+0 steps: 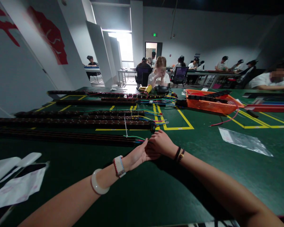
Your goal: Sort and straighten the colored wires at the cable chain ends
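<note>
My left hand [137, 155] and my right hand [160, 144] meet at the right end of the nearest long dark strip [61, 136] on the green table [203, 164]. Both have fingers pinched together around thin coloured wires [137, 138] that come out of that strip's end. A white cable tie [125, 126] sticks up just behind the wires. On the left wrist I wear a white bangle and a watch; on the right wrist are dark bracelets.
Several more long dark strips [85, 121] with coloured wire ends lie in rows behind. An orange basket [210, 105] stands at the back right, a clear plastic bag [245, 141] lies to the right, white packets [16, 186] to the left. People sit at tables beyond.
</note>
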`<state>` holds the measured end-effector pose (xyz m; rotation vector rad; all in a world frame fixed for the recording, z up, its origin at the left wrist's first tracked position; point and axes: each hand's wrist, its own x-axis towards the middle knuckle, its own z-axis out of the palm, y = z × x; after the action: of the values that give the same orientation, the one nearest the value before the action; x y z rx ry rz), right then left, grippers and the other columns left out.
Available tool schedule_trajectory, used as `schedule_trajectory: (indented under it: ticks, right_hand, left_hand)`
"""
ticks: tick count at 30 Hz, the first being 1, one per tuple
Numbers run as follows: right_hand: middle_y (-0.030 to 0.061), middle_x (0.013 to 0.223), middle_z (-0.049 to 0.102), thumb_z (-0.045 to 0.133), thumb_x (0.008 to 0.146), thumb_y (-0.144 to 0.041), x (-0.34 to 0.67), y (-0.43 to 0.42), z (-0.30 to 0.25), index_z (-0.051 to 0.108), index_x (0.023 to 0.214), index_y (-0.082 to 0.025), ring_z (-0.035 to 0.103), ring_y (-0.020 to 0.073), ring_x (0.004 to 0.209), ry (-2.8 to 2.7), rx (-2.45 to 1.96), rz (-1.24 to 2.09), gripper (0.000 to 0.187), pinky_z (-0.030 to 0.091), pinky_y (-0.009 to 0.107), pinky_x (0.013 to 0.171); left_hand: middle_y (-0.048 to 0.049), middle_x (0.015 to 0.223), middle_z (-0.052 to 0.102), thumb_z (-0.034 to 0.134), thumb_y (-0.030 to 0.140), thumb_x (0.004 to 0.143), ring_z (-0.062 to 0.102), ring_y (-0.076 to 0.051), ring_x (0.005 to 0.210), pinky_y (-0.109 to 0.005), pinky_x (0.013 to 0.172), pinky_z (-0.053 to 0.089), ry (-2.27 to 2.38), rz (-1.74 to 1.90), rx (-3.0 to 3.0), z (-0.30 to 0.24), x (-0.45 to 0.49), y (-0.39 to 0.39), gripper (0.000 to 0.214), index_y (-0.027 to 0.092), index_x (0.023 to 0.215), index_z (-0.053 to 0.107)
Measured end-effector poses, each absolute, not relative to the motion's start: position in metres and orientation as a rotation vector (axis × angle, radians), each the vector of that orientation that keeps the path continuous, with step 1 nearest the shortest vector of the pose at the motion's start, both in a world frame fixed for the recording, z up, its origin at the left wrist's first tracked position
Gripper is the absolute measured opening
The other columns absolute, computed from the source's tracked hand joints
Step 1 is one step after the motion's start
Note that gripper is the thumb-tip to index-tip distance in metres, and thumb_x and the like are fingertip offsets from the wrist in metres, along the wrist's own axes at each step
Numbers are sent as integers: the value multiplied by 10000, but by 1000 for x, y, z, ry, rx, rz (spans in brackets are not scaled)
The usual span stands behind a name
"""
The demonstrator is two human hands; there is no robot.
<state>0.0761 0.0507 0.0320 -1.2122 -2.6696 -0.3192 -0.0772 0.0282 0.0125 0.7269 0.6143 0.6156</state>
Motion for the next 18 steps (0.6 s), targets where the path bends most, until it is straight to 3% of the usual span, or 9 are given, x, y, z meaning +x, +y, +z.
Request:
schedule_trajectory:
  ticks: [5,12,18]
  right_hand:
    - [82,815,649,521,835,-111,65,34,31,655,860,-118,525,199,788,-2760,-1083,-701,136,380,335,731]
    - [132,889,660,493,841,-107,53,15,21,655,989,-47,546,225,821,-2727,-1144,-846,228,438,360,751]
    - [183,1161,616,521,832,-169,57,7,10,591,1162,-9,550,276,1031,-2622,-1222,-834,374,426,408,925]
  left_hand:
    - [-55,798,673,421,255,930,634,-130,757,-307,832,482,675,817,506,9,-75,32,245,135,839,614]
    - [-1,689,603,434,152,915,546,-57,579,-181,626,466,679,834,396,8,-73,35,253,124,721,594]
    - [-17,739,627,464,157,903,584,-76,650,-192,667,482,684,843,422,6,-73,36,196,128,770,605]
